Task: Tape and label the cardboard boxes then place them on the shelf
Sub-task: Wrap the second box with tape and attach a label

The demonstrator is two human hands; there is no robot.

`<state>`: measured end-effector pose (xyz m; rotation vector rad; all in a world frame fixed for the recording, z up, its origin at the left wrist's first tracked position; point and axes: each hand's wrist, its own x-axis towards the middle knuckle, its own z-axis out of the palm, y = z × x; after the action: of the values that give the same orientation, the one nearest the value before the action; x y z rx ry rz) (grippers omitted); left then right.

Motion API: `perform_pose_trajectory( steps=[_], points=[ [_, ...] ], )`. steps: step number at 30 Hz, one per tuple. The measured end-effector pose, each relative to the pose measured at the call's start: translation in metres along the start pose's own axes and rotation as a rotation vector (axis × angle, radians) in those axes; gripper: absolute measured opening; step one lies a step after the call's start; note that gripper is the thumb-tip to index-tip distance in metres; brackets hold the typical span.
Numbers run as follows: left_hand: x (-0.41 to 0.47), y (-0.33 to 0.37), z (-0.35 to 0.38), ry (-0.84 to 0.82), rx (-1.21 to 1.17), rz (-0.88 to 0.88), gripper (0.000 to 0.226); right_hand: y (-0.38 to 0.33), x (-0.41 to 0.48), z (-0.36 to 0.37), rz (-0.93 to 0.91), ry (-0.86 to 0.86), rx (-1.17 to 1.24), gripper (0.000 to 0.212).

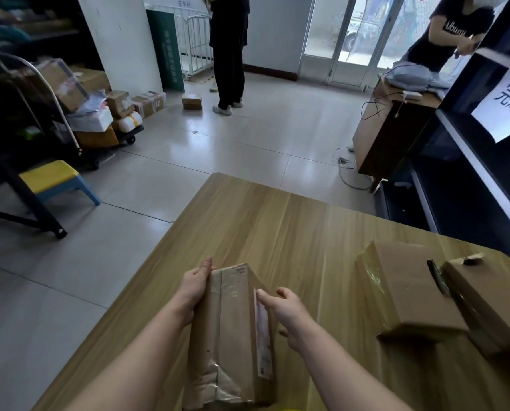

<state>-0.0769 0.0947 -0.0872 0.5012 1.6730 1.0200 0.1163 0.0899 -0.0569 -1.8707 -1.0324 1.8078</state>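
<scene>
Table (277, 226), three boxes (233, 336) (411, 289) (491, 310), one between left hand (193, 289) and right hand (289, 312)

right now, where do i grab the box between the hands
Grip the box by its long side faces, mid-length, one hand from each side: it lies long and narrow, and the left hand rests flat on its left face.
</scene>
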Motion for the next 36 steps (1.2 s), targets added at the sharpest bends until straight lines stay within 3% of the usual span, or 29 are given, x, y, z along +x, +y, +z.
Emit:
perform_pose_trajectory(
  steps=[2,6,10,13,17,19,21,27,32,36],
  points=[
    [0.0,-0.005,-0.005,0.078,0.016,0.082,0.047,0.004,0.0,0.001,0.1,-0.084,-0.027,0.088],
    [-0.007,-0.006,-0.008,0.407,0.312,0.32,0.041,0.015,0.009,0.004,0.051,-0.031,-0.036,0.085],
    [-0.014,-0.002,-0.005,0.433,0.375,0.312,0.046,0.018,0.013,0.007,0.002,0.033,-0.035,0.076],
    [-0.007,-0.004,-0.001,0.249,0.388,0.197,0.065,0.016,0.013,0.009,-0.039,0.042,0.01,0.067],
    [0.009,-0.016,-0.005,-0.081,0.144,-0.015,0.118,0.013,0.011,0.009,-0.118,0.111,0.049,0.018],
    [0.002,-0.014,-0.005,-0.128,0.105,-0.063,0.13,0.013,0.014,0.011,-0.15,0.187,0.038,0.02],
    [-0.009,-0.013,-0.003,-0.117,0.116,-0.077,0.121,0.014,0.016,0.014,-0.161,0.218,0.008,0.02],
    [-0.017,-0.018,-0.007,0.01,0.003,-0.075,0.064,0.02,0.016,0.019,-0.192,0.219,-0.056,0.028],
    [-0.028,-0.024,-0.011,-0.013,-0.044,-0.023,0.05,0.022,0.012,0.016,-0.232,0.245,-0.125,0.009],
    [-0.039,-0.03,-0.016,-0.071,-0.007,-0.048,0.055,0.026,0.003,0.014,-0.195,0.15,-0.159,0.006]
  ],
)
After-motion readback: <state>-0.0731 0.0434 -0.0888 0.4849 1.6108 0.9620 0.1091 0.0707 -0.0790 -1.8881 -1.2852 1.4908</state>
